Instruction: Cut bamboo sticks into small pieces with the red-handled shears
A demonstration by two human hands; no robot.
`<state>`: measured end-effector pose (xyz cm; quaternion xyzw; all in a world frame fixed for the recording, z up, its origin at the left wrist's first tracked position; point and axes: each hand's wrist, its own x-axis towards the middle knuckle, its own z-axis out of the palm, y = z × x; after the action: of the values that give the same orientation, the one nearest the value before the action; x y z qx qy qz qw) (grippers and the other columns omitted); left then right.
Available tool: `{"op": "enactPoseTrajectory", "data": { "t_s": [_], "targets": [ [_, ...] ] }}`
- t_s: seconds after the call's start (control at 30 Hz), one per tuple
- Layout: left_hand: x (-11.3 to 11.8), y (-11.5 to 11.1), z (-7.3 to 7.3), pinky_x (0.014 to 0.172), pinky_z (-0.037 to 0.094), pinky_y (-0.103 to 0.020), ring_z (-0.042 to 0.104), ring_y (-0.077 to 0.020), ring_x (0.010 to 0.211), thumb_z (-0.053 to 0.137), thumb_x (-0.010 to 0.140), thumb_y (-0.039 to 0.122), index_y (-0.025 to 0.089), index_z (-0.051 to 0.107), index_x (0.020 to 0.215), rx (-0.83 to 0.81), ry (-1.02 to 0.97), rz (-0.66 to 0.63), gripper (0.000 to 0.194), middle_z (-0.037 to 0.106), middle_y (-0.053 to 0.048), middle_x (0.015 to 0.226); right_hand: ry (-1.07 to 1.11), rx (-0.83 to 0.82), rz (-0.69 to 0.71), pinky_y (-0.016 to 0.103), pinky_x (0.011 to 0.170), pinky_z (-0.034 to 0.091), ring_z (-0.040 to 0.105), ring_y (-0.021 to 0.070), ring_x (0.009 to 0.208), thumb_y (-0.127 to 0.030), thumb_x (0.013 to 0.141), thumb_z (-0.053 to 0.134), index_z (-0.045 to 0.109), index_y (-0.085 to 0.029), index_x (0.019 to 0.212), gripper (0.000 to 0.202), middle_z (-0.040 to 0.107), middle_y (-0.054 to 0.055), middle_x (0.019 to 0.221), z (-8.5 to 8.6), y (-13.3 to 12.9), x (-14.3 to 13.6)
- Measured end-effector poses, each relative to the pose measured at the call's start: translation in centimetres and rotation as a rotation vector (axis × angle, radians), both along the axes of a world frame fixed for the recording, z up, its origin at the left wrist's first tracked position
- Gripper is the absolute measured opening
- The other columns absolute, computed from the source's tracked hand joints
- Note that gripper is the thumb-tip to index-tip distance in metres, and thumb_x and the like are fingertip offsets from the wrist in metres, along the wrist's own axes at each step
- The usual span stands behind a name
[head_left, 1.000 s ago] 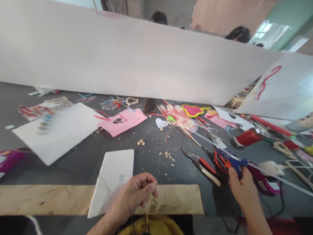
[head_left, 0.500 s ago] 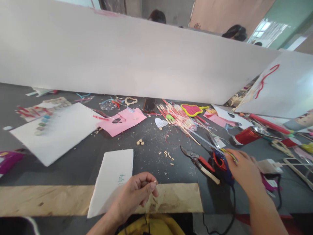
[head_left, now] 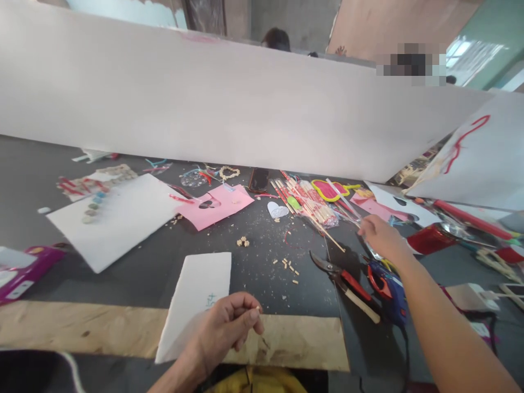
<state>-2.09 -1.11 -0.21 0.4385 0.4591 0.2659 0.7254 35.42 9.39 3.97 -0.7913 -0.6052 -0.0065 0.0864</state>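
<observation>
The left hand (head_left: pixel 229 327) pinches a tiny pale piece (head_left: pixel 258 309) between thumb and forefinger — fingers together on it — just above a flat brown strip (head_left: pixel 303 339) and beside a white, rough-edged card (head_left: pixel 196 284) with green writing. The right hand (head_left: pixel 382 240) is out over the dark grey surface (head_left: pixel 143 275), its fingers closed on a long translucent stick (head_left: pixel 344 198) that slants away toward a pink, yellow-rimmed shape (head_left: pixel 327 190). Near that forearm lies a blue glue gun (head_left: pixel 395 300), beside pruning shears (head_left: pixel 350 284) with red and tan handles.
</observation>
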Motion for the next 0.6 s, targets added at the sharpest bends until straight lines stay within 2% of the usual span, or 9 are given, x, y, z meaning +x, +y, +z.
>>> {"op": "enactPoseTrajectory", "data": {
  "t_s": [0.17,0.3,0.43,0.5,0.6],
  "targets": [
    [0.3,0.1,-0.2,0.04,0.025,-0.018,0.033,-0.0034,0.041,0.061,0.07,0.054,0.014,0.051,0.075,-0.008,-0.008,0.001,0.042,0.062,-0.002,0.065,0.004,0.166,-0.078,0.031,0.068,0.042,0.061,0.0225,0.08,-0.031,0.086,0.033,0.054,-0.019,0.109,0.034,0.068,0.007,0.086,2.3,0.1,0.2],
    [0.7,0.0,0.1,0.041,0.025,-0.018,0.033,-0.003,0.041,0.061,0.07,0.054,0.014,0.051,0.076,-0.005,-0.022,-0.02,0.042,0.061,-0.002,0.065,0.009,0.206,0.005,0.032,0.073,0.043,0.06,0.0225,0.085,-0.027,0.083,0.037,0.056,-0.021,0.111,0.035,0.067,0.007,0.095,3.2,2.2,-0.8],
    [0.7,-0.2,0.1,0.041,0.026,-0.018,0.033,-0.0032,0.041,0.059,0.071,0.054,0.013,0.051,0.078,0.01,-0.033,-0.014,0.043,0.062,-0.004,0.066,-0.015,0.278,0.1,0.04,0.089,0.037,0.047,0.0286,0.11,-0.032,0.085,0.035,0.051,-0.016,0.119,0.04,0.056,0.013,0.119,3.4,3.7,-2.5],
    [0.4,-0.2,0.0,0.041,0.026,-0.018,0.032,-0.0032,0.042,0.059,0.073,0.052,0.013,0.052,0.079,0.006,-0.032,0.001,0.041,0.062,-0.003,0.066,-0.008,0.259,0.191,0.041,0.093,0.035,0.044,0.0288,0.114,-0.034,0.085,0.038,0.053,-0.016,0.116,0.039,0.055,0.013,0.12,3.2,2.8,-3.6],
    [0.0,0.0,-0.1,0.043,0.027,-0.018,0.034,-0.0037,0.044,0.059,0.075,0.047,0.013,0.052,0.082,0.004,-0.021,0.016,0.036,0.062,-0.003,0.068,0.027,0.172,0.348,0.038,0.095,0.036,0.049,0.0249,0.108,-0.035,0.083,0.043,0.059,-0.02,0.106,0.032,0.06,0.008,0.112,1.9,-1.0,-5.3]
  ]
}}
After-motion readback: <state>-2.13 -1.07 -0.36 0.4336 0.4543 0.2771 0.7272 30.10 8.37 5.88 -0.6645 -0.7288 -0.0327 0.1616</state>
